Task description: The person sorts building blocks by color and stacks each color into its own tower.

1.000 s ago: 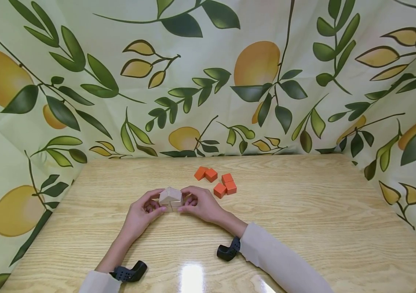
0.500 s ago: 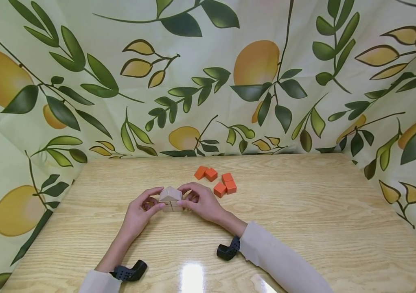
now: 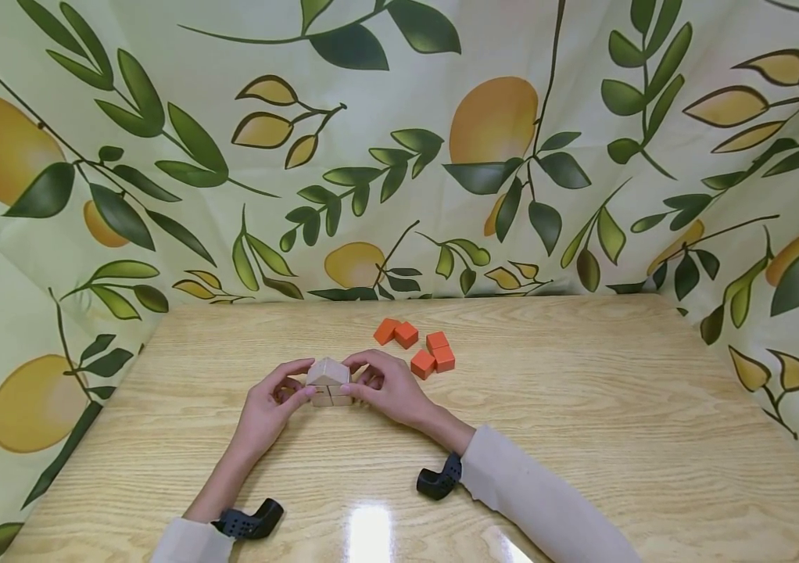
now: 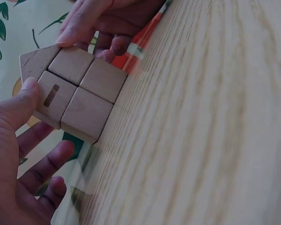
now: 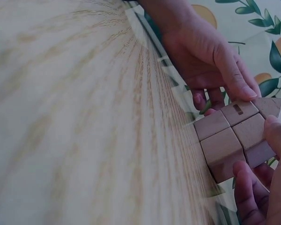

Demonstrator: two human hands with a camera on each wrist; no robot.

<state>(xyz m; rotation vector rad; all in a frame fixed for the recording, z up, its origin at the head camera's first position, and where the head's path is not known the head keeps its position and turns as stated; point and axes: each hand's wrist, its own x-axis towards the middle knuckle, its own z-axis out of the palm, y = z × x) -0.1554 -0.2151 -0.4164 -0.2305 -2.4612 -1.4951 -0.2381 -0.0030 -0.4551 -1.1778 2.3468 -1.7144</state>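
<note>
A small house-shaped stack of plain wooden blocks [image 3: 331, 395] stands on the table in the head view. Two rows of cubes carry a triangular wooden block [image 3: 327, 371] at the top. One upper cube [image 4: 56, 96] has a dark slot in its face. My left hand [image 3: 267, 410] pinches the upper row from the left side, thumb on the near face next to the slot. From the right, my right hand [image 3: 395, 393] grips the same row, its thumb on the near face of the other upper cube [image 5: 250, 131]. The far side is mostly hidden.
Several orange-red blocks [image 3: 445, 360] lie behind and to the right of the stack, close to my right hand. The wooden table [image 3: 582, 407] ends at a hanging cloth [image 3: 399, 234] printed with fruit and leaves. Each wrist wears a black device [image 3: 248, 522].
Both thumbs have moved up from the lower cubes to the upper row. The upper right cube, askew earlier, now sits more in line with the cubes below. The orange-red blocks have stayed put.
</note>
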